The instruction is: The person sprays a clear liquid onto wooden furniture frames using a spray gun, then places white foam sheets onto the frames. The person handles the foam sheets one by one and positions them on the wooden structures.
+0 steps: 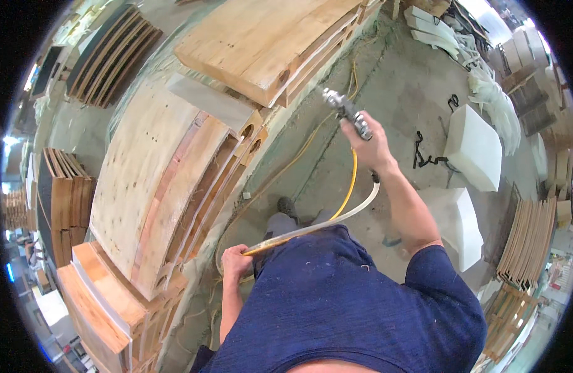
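My right hand (pixel 375 144) is closed round a metal spray gun (pixel 347 112), held out in front of me with its nozzle toward the far left. A clear hose (pixel 355 210) and a yellow hose (pixel 352 180) hang from below the gun and bend across my waist. Lower left, my left hand (pixel 237 261) is wrapped round both hoses. To my left lies a wooden frame with a plywood top (pixel 156 155), a reddish strip running along it. Beyond it, nearer the gun, is another plywood-topped frame (pixel 255 43).
White foam blocks (pixel 474 149) lie on the floor at right, with a black strap (pixel 423 152) beside them. Stacked brown boards (pixel 528 242) stand farther right. Dark-faced panels (pixel 115 53) are piled at far left. A yellow hose trails over the concrete floor (pixel 311 180).
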A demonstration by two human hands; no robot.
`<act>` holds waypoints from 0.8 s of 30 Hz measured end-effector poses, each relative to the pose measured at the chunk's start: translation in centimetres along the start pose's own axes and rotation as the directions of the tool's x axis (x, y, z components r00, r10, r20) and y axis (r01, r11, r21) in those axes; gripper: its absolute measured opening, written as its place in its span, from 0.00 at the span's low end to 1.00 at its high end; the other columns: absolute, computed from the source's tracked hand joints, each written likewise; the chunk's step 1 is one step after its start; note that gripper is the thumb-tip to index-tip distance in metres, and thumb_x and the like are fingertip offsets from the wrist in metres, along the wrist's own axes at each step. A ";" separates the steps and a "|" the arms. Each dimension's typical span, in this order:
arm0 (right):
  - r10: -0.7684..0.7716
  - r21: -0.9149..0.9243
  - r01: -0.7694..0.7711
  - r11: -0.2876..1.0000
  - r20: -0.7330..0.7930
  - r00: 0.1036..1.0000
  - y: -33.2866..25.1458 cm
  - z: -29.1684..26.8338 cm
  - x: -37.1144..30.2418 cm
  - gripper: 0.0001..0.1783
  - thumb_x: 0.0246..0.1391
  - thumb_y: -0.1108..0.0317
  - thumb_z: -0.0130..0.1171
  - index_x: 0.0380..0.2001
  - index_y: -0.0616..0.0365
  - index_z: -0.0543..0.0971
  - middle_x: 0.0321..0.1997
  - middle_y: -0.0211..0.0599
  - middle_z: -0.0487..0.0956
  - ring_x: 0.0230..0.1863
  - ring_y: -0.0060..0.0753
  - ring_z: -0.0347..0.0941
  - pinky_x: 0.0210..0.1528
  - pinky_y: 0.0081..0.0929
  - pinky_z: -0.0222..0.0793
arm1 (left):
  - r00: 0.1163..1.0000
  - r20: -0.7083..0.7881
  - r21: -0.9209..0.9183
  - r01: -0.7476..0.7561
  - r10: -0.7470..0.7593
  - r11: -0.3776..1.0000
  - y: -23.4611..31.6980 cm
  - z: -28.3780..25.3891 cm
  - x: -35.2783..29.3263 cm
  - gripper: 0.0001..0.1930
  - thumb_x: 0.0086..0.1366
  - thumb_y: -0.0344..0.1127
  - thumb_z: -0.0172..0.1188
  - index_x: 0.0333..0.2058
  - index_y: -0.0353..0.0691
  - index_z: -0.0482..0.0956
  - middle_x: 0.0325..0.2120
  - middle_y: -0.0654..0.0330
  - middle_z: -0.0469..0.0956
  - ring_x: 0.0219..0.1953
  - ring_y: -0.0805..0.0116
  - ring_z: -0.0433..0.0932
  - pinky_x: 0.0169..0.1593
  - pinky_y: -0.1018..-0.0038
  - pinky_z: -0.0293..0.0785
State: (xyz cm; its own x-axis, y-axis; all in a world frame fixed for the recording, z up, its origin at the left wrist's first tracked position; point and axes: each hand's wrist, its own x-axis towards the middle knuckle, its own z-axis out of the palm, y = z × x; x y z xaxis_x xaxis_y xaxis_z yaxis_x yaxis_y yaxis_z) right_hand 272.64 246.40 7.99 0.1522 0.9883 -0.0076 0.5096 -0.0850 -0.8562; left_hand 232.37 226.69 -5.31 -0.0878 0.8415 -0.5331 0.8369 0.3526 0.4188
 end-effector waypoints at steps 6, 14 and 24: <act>0.027 0.079 -0.027 0.997 0.003 1.000 2.4 -2.4 4.5 0.15 0.56 0.56 0.61 0.36 0.57 0.76 0.23 0.35 0.73 0.27 0.28 0.68 0.34 0.29 0.67 | 0.997 0.058 0.095 0.035 -0.041 0.995 3.8 -1.4 3.1 0.09 0.46 0.42 0.65 0.26 0.47 0.84 0.23 0.51 0.80 0.30 0.50 0.80 0.35 0.61 0.74; 0.025 0.118 -0.024 0.993 -0.013 1.000 8.9 -7.8 15.0 0.15 0.56 0.56 0.60 0.32 0.58 0.75 0.22 0.32 0.71 0.25 0.25 0.65 0.29 0.29 0.64 | 0.991 0.013 0.110 0.130 -0.132 0.985 14.0 1.3 6.8 0.08 0.47 0.41 0.66 0.27 0.48 0.84 0.23 0.51 0.80 0.30 0.51 0.80 0.35 0.61 0.75; 0.052 0.120 -0.036 0.992 -0.132 0.990 15.9 -20.9 31.3 0.20 0.57 0.50 0.58 0.35 0.59 0.77 0.23 0.32 0.73 0.28 0.27 0.68 0.35 0.28 0.66 | 0.977 0.036 0.015 0.208 -0.208 0.978 33.8 4.9 8.5 0.10 0.44 0.36 0.62 0.28 0.45 0.84 0.25 0.50 0.80 0.32 0.52 0.81 0.38 0.63 0.75</act>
State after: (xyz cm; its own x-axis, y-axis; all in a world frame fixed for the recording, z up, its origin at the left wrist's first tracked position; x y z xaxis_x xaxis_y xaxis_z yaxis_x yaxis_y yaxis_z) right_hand 303.25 273.30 4.92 0.2891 0.9572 0.0162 0.3984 -0.1049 -0.9112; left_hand 262.58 243.75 0.67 -0.2405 0.7344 -0.6347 0.8081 0.5137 0.2881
